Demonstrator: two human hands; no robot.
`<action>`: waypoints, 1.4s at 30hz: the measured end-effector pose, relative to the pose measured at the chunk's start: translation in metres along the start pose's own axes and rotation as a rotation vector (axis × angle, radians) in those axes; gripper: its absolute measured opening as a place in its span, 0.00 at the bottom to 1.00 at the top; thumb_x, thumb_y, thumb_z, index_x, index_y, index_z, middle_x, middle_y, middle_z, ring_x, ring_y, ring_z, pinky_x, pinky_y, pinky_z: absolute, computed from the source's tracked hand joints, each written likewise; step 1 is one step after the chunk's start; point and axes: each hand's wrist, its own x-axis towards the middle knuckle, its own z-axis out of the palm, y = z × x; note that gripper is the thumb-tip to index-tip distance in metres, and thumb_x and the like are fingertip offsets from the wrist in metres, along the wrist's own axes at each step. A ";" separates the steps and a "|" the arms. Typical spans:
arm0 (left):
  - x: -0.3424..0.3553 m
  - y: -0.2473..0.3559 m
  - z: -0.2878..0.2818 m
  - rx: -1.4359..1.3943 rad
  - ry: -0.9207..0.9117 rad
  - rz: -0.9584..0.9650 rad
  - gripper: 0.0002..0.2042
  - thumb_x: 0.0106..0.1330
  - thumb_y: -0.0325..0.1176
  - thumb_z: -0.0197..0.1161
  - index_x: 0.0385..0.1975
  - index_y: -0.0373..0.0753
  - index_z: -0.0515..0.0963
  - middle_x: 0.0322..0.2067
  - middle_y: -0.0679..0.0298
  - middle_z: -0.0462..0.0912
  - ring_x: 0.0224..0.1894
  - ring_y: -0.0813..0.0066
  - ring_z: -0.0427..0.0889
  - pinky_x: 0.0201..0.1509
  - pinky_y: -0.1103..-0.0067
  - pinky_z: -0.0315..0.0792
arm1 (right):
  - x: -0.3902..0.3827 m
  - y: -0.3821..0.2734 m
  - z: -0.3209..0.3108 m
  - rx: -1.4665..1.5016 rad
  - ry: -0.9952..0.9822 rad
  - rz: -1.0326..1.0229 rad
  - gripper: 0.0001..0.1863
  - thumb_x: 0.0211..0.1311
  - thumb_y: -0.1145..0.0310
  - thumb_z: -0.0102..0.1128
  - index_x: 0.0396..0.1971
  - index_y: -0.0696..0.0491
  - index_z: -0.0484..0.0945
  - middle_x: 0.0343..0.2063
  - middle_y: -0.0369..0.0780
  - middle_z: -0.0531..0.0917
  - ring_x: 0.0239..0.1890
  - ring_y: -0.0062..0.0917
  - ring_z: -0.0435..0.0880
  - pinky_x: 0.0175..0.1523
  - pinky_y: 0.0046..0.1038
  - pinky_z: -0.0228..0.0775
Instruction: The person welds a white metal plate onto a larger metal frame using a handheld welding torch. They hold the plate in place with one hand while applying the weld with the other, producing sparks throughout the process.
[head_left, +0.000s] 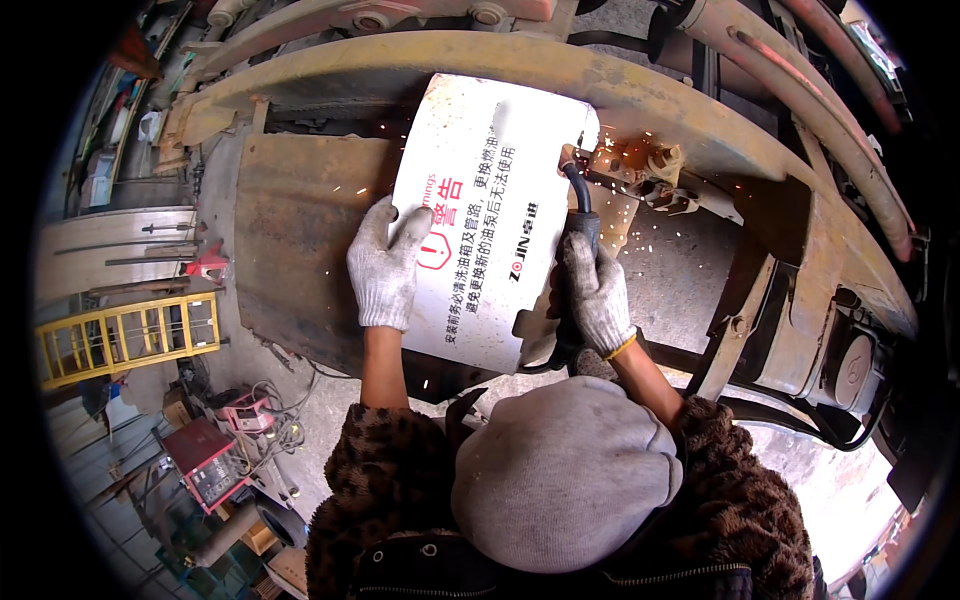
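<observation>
Pale grey concrete floor (310,450), a red box-shaped machine (197,447) with a dark front panel standing on it, a smaller red unit (243,412) just beside, loose loops of cable (290,436) near both, a yellow ladder (130,365), flat or propped unclear.

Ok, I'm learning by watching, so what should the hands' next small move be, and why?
Probably ease the torch back with the right hand before the left hand shifts the board: sparks are flying by the torch's tip, and the board's upper right edge is close beside them.
</observation>
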 end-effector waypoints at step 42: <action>0.001 -0.029 -0.013 -0.269 0.274 -0.021 0.20 0.59 0.35 0.66 0.45 0.26 0.73 0.39 0.60 0.79 0.39 0.79 0.74 0.46 0.83 0.68 | -0.007 0.007 -0.009 0.067 -0.023 0.035 0.26 0.64 0.46 0.48 0.42 0.58 0.73 0.16 0.34 0.72 0.14 0.18 0.72 0.19 0.22 0.67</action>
